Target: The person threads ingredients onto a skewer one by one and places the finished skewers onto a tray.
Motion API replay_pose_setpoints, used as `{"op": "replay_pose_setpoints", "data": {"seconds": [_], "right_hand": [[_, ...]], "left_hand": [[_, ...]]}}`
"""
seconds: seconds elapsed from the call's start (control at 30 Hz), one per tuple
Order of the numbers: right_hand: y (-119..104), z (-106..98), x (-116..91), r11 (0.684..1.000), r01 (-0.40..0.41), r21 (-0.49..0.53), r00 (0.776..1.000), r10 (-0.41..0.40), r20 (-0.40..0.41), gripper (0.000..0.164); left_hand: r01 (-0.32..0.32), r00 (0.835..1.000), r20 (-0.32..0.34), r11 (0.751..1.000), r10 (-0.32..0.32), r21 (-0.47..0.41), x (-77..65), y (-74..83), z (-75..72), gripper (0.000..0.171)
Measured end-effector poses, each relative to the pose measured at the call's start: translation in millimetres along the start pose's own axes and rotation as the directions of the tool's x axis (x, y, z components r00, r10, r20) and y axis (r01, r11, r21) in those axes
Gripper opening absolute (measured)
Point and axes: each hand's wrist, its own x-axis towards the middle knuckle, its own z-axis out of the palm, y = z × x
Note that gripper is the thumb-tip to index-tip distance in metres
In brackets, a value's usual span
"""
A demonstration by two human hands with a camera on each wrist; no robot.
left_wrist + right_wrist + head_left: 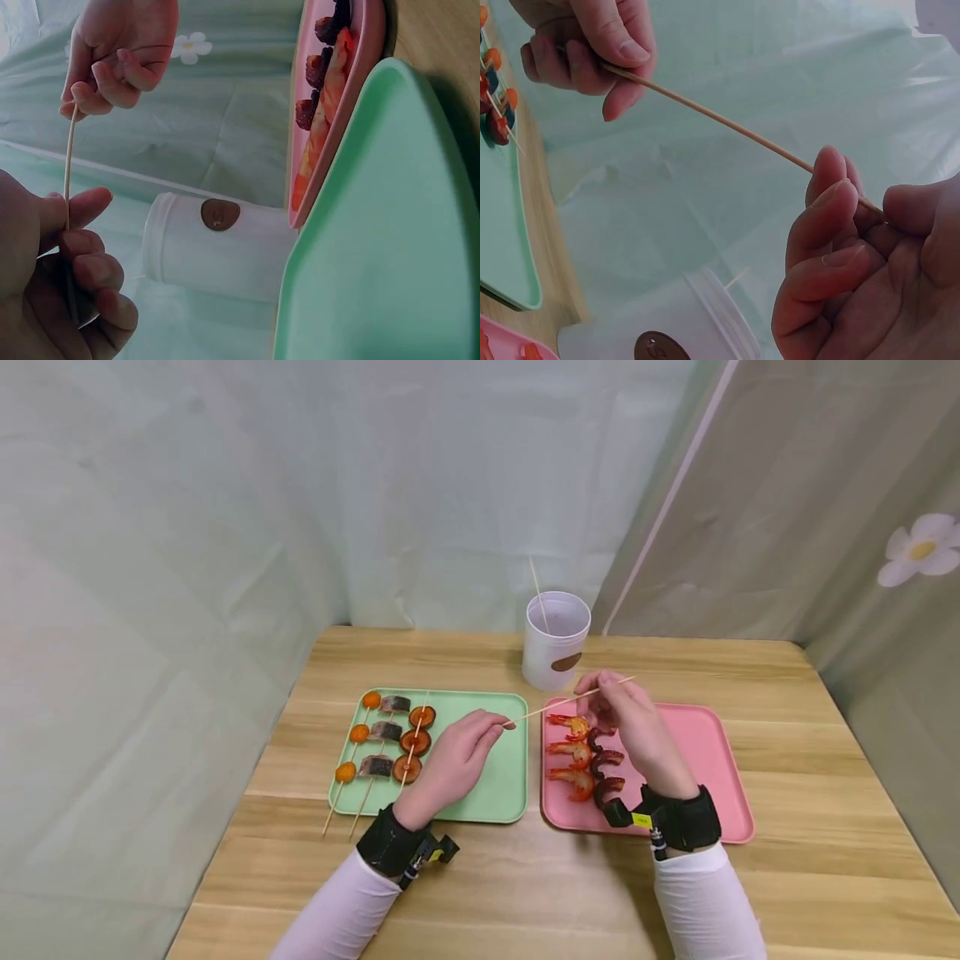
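Note:
Both hands hold one thin bamboo skewer (551, 707), which slants between them above the trays. The left hand (459, 756) pinches its left end over the green tray (495, 793); a dark patch shows inside the curled fingers in the left wrist view, and I cannot tell what it is. Near the other end, the right hand (630, 718) grips the skewer between thumb and fingers (829, 202), with the tip sticking out past them in the head view. Below that hand, the pink tray (720, 777) carries three orange prawns (573, 755) and three dark curled tentacle pieces (607, 762).
On the green tray's left side lie skewered orange balls (359, 733), grey fish pieces (385, 731) and brown mushroom slices (415, 742). Some skewer ends overhang its front rim. A white cup (551, 652) with a skewer (536, 585) stands behind the trays, near the curtain (465, 493).

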Motion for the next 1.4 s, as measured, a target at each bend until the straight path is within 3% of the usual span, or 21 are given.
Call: {"op": "replay_pose_setpoints", "data": {"seconds": [0.37, 0.5, 0.6, 0.7, 0.9, 1.0, 1.1, 1.3, 1.4], "right_hand": [[4, 1, 3, 1.000, -0.006, -0.010, 1.000, 0.006, 0.009, 0.050], [5, -10, 2, 0.996, -0.038, -0.082, 0.999, 0.041, 0.033, 0.050], [6, -24, -3, 0.976, -0.086, -0.199, 0.993, 0.100, 0.065, 0.047], [11, -39, -9, 0.923, -0.116, -0.366, 0.982, 0.162, 0.099, 0.039], [37, -54, -25, 0.754, -0.035, -0.655, 0.964, 0.199, 0.177, 0.010], [48, -53, -32, 0.694, 0.018, -0.720, 0.948, 0.218, 0.234, 0.009], [52, -48, -36, 0.653, 0.025, -0.757, 0.933, 0.257, 0.252, 0.014], [55, -42, -39, 0.555, 0.002, -0.832, 0.929, 0.307, 0.208, 0.017], [58, -40, -39, 0.525, -0.010, -0.851, 0.926, 0.326, 0.191, 0.015]], "left_hand": [[-0.003, 0.999, -0.038, 0.999, 0.005, 0.049, -1.5, -0.4, -2.0, 0.022], [0.000, 0.999, -0.053, 0.998, 0.003, 0.057, -2.3, 0.0, -5.1, 0.021], [0.010, 0.998, -0.065, 0.999, -0.006, 0.052, -2.4, -1.0, -8.1, 0.022], [0.023, 0.997, -0.072, 0.999, -0.019, 0.050, -2.7, -3.1, -12.7, 0.022], [0.030, 0.994, -0.105, 0.998, -0.023, 0.063, -4.0, -7.6, -23.5, 0.023], [0.033, 0.993, -0.117, 0.997, -0.025, 0.064, -5.1, -9.2, -27.1, 0.024], [0.035, 0.993, -0.116, 0.997, -0.027, 0.067, -5.1, -10.9, -29.5, 0.024], [0.040, 0.994, -0.105, 0.998, -0.034, 0.053, -4.0, -12.1, -31.5, 0.024], [0.046, 0.994, -0.097, 0.998, -0.041, 0.051, -4.7, -12.9, -31.1, 0.025]]}}
